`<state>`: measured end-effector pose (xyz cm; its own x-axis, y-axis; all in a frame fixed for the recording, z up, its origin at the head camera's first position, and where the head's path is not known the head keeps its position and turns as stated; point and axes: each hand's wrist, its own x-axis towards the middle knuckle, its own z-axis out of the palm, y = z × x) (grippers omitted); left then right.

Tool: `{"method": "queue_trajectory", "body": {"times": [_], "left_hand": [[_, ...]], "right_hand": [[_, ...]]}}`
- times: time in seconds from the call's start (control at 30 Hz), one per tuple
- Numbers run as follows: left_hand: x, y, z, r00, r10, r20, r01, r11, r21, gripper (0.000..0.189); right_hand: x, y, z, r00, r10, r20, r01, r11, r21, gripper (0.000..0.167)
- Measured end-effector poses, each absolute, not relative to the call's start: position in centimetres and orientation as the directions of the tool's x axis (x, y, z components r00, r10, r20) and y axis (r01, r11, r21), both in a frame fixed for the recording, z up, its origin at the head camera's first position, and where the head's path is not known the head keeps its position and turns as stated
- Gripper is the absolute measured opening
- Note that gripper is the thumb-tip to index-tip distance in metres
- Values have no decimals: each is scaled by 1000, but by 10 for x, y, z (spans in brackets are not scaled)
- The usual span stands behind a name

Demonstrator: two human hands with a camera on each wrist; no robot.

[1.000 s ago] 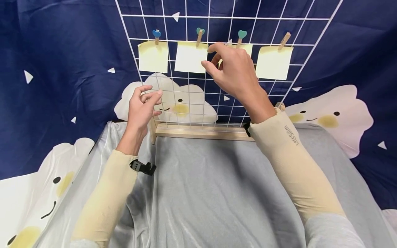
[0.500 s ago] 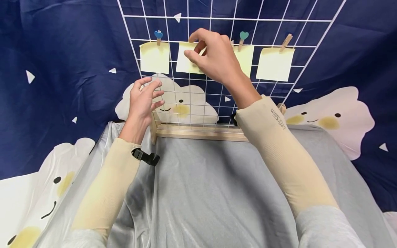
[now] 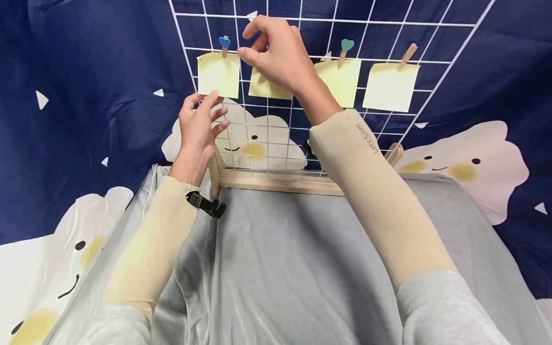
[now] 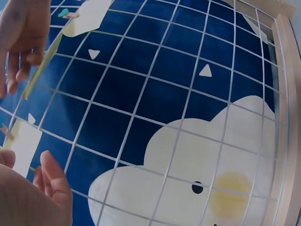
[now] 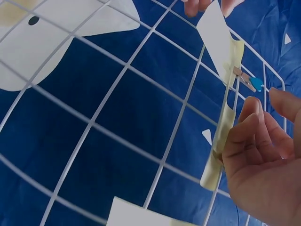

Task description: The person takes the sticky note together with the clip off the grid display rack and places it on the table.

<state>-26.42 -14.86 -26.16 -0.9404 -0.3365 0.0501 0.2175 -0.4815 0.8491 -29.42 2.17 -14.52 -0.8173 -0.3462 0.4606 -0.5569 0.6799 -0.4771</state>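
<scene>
A yellow sticky note (image 3: 218, 75) hangs at the left end of the white wire grid, held by a wooden clothespin (image 3: 224, 43) with a blue heart. My left hand (image 3: 199, 127) is at its lower edge, thumb overlapping the paper and the other fingers spread loosely. My right hand (image 3: 280, 55) is up beside that clothespin, thumb and forefinger curved with a gap between them. In the right wrist view the blue heart (image 5: 256, 84) lies just beyond those fingertips. Behind the right hand, a second sticky note (image 3: 265, 88) is partly covered and its clothespin hidden.
Two more sticky notes hang to the right, one under a green-heart clothespin (image 3: 347, 46), the other under a plain clothespin (image 3: 407, 55). The wire grid (image 3: 267, 127) stands in a wooden base (image 3: 280, 182) on grey cloth (image 3: 267, 258). A blue cloud-print curtain (image 3: 108, 72) hangs behind.
My right hand has moved left and up, from before the third note, past the second, to the blue-heart clothespin. My left hand has risen to the leftmost note's lower edge.
</scene>
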Motion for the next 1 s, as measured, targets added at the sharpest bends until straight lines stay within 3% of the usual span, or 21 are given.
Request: {"method": "queue_trajectory", "body": {"times": [0.5, 0.77, 1.0], "left_hand": [[-266, -144, -255, -901, -430, 63, 295, -497, 816, 20], [-267, -141, -256, -898, -438, 36, 277, -501, 820, 11], [-266, -141, -259, -891, -451, 43, 299, -514, 804, 8]], "right_hand": [[-304, 3, -141, -874, -370, 314, -481, 578, -659, 43], [-306, -10, -144, -885, -356, 300, -464, 623, -630, 41], [-307, -13, -148, -885, -318, 340, -465, 617, -635, 25]]}}
